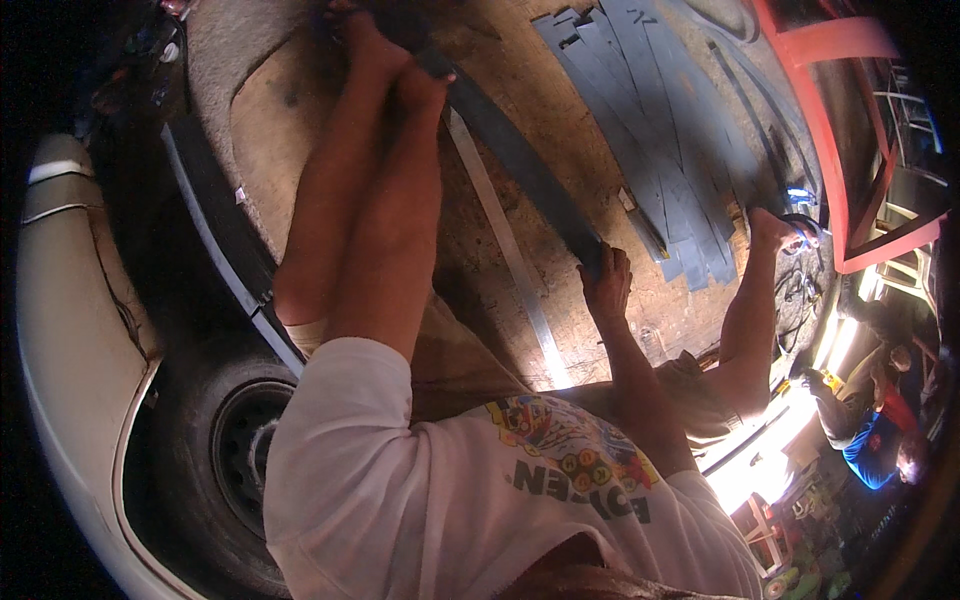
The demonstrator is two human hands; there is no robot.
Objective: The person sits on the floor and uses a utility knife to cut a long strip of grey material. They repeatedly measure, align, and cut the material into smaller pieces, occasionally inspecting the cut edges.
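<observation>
A long, dark flat strip (530, 180) of rubber-like material runs slantwise over a brown board (470, 230). My left hand (422, 88) grips it toward its far end, partly in shadow. At the near end my right hand (608, 288) is closed around the strip, fingers curled over its edge. Beside the strip, on its left, lies a narrow metal straightedge (500, 235), its near end brightly lit. Several similar grey strips (650, 130) lie overlapped in a loose pile to the right. A small slim tool (642, 222), perhaps a cutter, rests against the pile's left edge.
A light-coloured vehicle (70, 290) with a black wheel (235, 440) stands close on my left, near a long dark trim piece (215, 230). A red metal frame (840, 150) rises at right. Another person (880, 440) is farther right, by bright light. My sandalled foot (785, 232) rests near the pile.
</observation>
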